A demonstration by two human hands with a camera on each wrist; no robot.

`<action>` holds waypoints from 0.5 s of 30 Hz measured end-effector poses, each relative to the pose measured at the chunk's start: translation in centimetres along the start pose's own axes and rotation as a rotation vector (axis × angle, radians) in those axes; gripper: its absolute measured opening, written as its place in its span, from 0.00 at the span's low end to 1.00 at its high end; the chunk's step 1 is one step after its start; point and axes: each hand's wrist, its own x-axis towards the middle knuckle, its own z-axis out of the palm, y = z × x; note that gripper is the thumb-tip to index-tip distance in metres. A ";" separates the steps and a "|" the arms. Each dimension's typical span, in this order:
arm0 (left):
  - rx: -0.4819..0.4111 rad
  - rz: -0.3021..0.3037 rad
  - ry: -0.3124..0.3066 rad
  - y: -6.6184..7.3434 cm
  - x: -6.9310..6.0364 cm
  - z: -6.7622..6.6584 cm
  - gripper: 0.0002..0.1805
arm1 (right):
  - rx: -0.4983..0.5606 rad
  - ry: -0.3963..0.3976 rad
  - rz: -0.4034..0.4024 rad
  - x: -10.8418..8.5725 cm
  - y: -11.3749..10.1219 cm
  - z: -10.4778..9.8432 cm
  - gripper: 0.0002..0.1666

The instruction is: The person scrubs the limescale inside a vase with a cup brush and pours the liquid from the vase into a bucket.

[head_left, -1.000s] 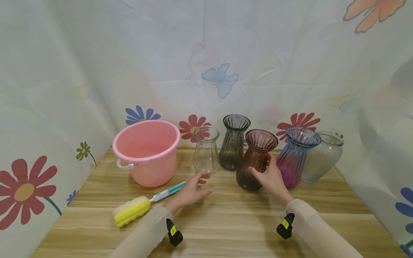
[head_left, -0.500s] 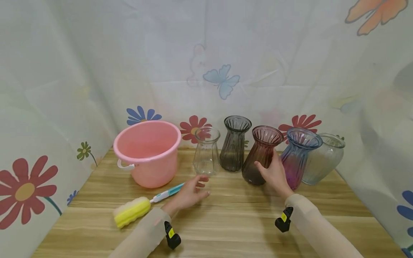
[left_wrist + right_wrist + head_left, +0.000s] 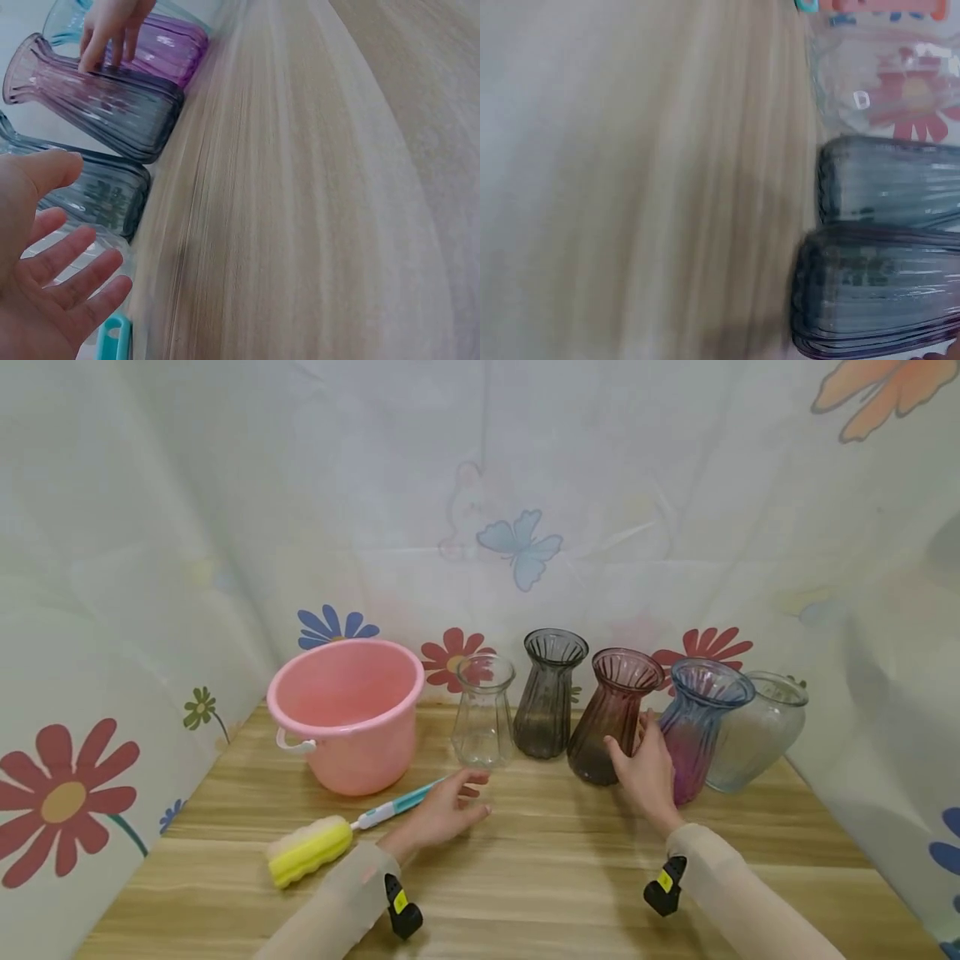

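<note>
My left hand (image 3: 442,812) hovers over the table with loosely spread fingers and nothing in it. In front of it stands a clear glass vase (image 3: 480,727); the bottle brush's teal handle (image 3: 412,798) runs beside it. My right hand (image 3: 649,772) is at the right side of a ribbed maroon-to-grey vase (image 3: 603,727), its thumb at the front and its fingers loosely bent by the glass. In the left wrist view, fingertips (image 3: 88,61) appear to touch that vase. A blue-and-purple vase (image 3: 693,731) stands just right of this hand.
A smoky grey vase (image 3: 547,710) stands behind, between the clear and maroon ones. Far right is a rounded clear vase (image 3: 761,735). A pink bucket (image 3: 363,752) occupies the back left, with the brush's yellow sponge head (image 3: 310,853) in front. Patterned cloth (image 3: 375,485) surrounds the table.
The maroon vase has moved right and slightly back, near the grey one, with my right hand. Lately the right hand has eased slightly right of it. My left hand has barely moved.
</note>
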 end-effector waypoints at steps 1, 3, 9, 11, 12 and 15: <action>-0.007 0.005 0.002 0.0 0.0 0.0 0.28 | 0.012 0.056 -0.017 -0.3 0.1 -0.1 0.42; -0.012 0.012 0.004 -0.1 -0.1 0.1 0.28 | 0.030 0.181 -0.064 -0.7 0.4 -0.5 0.34; -0.001 0.012 0.006 -0.1 -0.4 -0.2 0.27 | 0.091 0.464 -0.130 -0.5 1.8 -2.6 0.25; -0.004 0.008 0.005 -0.1 -0.5 -0.3 0.27 | 0.101 0.496 -0.078 -0.2 2.3 -3.3 0.28; -0.006 0.007 0.005 -0.1 -0.5 -0.3 0.27 | 0.104 0.493 -0.042 0.0 2.5 -3.7 0.30; -0.021 0.008 0.005 -0.3 -0.3 -0.3 0.27 | 0.089 0.421 0.078 0.6 3.0 -4.6 0.38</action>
